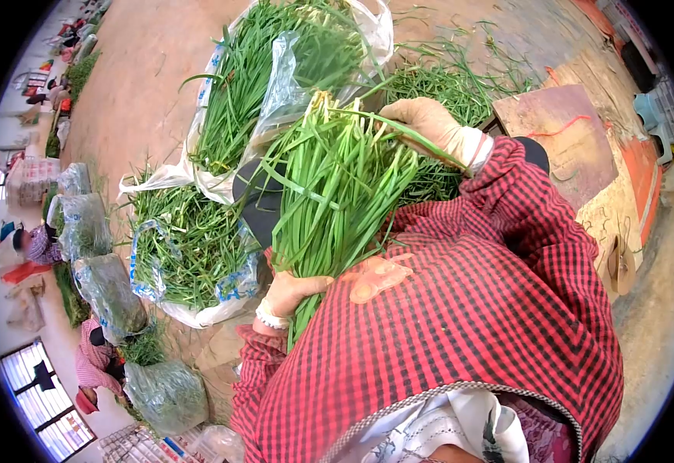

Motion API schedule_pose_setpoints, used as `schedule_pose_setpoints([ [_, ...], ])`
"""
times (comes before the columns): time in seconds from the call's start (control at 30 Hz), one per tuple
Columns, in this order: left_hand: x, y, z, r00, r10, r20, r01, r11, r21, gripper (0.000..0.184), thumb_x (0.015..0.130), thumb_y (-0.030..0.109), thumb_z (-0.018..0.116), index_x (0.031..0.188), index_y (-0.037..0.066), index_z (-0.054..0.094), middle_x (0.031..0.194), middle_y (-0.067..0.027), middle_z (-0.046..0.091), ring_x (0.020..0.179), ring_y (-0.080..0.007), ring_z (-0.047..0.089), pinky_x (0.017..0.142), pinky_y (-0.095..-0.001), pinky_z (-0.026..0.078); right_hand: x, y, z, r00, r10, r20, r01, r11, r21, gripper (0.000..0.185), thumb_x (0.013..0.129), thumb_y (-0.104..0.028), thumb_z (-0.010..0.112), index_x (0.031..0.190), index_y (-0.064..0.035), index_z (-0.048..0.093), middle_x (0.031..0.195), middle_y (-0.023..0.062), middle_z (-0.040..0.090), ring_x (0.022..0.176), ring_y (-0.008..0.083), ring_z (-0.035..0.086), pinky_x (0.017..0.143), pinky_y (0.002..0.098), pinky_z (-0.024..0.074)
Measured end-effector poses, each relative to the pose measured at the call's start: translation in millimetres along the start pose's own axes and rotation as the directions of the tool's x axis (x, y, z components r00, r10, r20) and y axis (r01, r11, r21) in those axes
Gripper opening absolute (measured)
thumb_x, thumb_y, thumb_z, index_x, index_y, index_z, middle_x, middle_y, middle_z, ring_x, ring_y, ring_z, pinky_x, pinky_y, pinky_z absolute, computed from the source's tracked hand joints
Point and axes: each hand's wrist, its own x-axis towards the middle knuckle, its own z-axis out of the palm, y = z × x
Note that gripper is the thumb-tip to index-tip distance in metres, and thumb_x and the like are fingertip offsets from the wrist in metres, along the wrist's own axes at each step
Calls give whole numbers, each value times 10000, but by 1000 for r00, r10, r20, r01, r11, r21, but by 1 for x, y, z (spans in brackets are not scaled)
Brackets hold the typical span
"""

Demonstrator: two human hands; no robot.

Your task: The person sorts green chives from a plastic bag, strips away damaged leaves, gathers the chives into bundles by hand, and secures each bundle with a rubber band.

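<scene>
I'm grasping the garlic-chive bunch (337, 201) in my left hand (294, 293), before the checked smock (476, 332); right hand (426, 127) is reaching its stem end (324, 103), can't tell if pinching. Bunch is looking mostly gathered; bagged chives (237, 108) are remaining.

Bunch of green leaves (341, 197) fills gap between left hand (297, 292) and right hand (428, 126). Stuffed bag (381, 31) blocks way ahead; trimmings bag (198, 315) crowds left hand's outer side. Loose heap (449, 91) just beyond right hand. Widest passage: bare floor (136, 77), upper left, past bags.
</scene>
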Motion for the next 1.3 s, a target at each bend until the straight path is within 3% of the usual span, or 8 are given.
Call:
schedule_pose_setpoints([
  [0.13,-7,5,2,999,-34,-37,28,988,-155,479,671,8,747,1132,-14,618,1045,-112,679,932,-195,648,847,-327,514,-2,18,-27,961,208,-184,-130,922,364,263,909,-255,584,1014,-33,678,912,92,700,775,157,634,725,295,505],
  [0.33,0,13,8,996,-83,-34,75,977,-200,490,679,0,746,1149,-14,606,1059,-104,673,934,-195,647,852,-330,517,-1,18,-30,994,52,98,-69,981,180,625,844,-564,623,970,47,665,958,151,658,913,247,605,800,351,479],
  [0.53,9,-6,4,991,123,52,-127,989,76,457,697,-18,725,1140,-19,612,1055,-95,672,929,-199,645,860,-336,509,7,-5,20,983,70,170,-122,941,317,280,813,-212,620,1032,-45,668,978,150,665,872,267,613,788,364,477],
  [0.77,8,19,9,999,-27,-26,17,944,-329,628,649,-38,746,1240,14,540,1120,-86,637,989,-206,620,894,-338,494,4,9,-8,986,159,-55,-91,779,620,214,866,-178,672,940,22,668,828,40,637,783,120,564,705,259,465],
  [0.93,4,12,2,1000,15,-1,-15,958,-286,572,676,17,770,1210,8,568,1089,-87,655,961,-191,625,887,-330,494,3,93,-64,889,305,-340,-374,914,-156,479,871,-368,668,1182,-7,620,1144,151,643,984,198,625,887,342,492],
  [1.1,12,2,0,999,-47,21,50,974,-221,453,692,27,756,1125,-4,628,1084,-80,663,933,-160,626,861,-310,493,-8,-1,-39,994,99,41,-105,970,219,607,823,-514,663,1197,-40,605,1188,158,621,1044,296,614,911,376,476],
  [1.27,9,15,5,1000,-26,6,26,999,39,451,691,6,724,1131,-13,627,1066,-99,673,942,-184,640,881,-331,496,-11,-39,-11,996,-8,90,13,998,-60,364,927,-454,478,1038,-161,663,857,130,661,828,350,635,732,406,505],
  [1.3,5,20,10,998,-59,1,58,976,-210,385,690,24,743,1065,-14,669,1068,-109,680,953,-175,645,880,-323,499,-11,-34,-13,996,-35,81,37,999,-22,341,928,-427,491,1033,-153,664,857,125,665,820,344,640,732,399,507],
])
